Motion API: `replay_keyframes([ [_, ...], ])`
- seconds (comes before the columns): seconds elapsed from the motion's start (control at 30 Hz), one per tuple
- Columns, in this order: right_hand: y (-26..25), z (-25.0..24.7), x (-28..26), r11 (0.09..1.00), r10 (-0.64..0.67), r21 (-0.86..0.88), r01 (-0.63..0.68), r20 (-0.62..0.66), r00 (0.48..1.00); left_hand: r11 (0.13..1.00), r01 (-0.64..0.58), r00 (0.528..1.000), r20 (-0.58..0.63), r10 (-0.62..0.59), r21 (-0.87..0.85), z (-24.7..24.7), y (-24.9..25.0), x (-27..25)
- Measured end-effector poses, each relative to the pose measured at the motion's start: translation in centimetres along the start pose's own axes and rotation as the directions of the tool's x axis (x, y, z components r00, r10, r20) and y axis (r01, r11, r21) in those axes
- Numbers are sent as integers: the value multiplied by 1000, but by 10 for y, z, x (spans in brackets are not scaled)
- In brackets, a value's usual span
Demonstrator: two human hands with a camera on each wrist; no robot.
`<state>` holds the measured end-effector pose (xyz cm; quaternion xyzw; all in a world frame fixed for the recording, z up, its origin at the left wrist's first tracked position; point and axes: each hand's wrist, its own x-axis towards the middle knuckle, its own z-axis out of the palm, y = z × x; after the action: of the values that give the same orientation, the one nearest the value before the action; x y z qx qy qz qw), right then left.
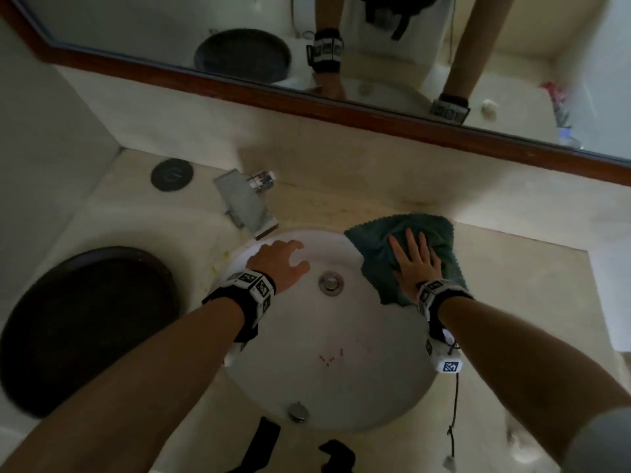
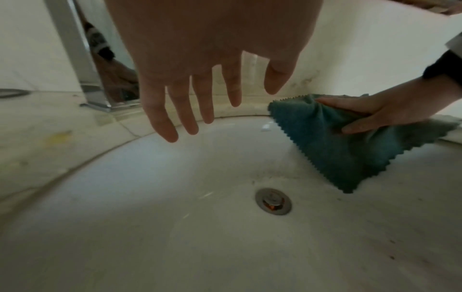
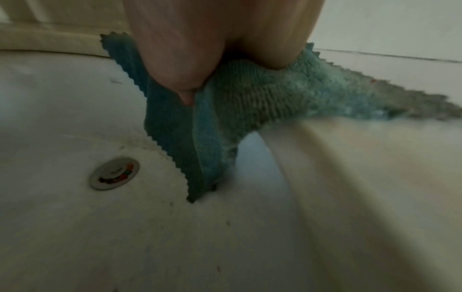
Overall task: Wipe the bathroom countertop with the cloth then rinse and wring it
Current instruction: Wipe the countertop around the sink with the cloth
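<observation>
A dark green cloth [image 1: 372,240] [image 2: 337,154] [image 3: 250,102] lies over the right rim of the white sink [image 1: 341,377], half on the beige countertop [image 1: 512,285], with one corner hanging into the bowl. My right hand [image 1: 415,257] [image 2: 390,110] [image 3: 200,49] presses flat on it, fingers straight and spread, thumb on a fold. My left hand [image 1: 290,257] [image 2: 200,89] hovers over the far left of the bowl with relaxed fingers, holding nothing.
A chrome faucet [image 1: 244,204] stands behind the sink at the left, and the drain [image 1: 330,283] sits between my hands. A large dark oval tray [image 1: 85,329] lies left of the sink, a small dark disc [image 1: 172,174] behind it. A wood-framed mirror [image 1: 375,107] lines the back wall.
</observation>
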<state>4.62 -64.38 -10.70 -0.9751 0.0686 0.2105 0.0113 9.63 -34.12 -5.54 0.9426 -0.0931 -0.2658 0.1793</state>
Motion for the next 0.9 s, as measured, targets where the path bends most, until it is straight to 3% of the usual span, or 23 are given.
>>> replay_keyframes([
  [0.27,-62,-27,55,975,-210,-83,208,-24,977,993,97,995,9,-97,-69,-17,-29,-2],
  [0.5,-117,-37,74,922,-373,-128,366,-37,927,981,180,984,9,-180,-66,-15,-39,-11],
  [0.9,-88,-25,67,950,-313,-22,313,-128,941,978,207,978,-33,-207,5,-9,-29,-26],
])
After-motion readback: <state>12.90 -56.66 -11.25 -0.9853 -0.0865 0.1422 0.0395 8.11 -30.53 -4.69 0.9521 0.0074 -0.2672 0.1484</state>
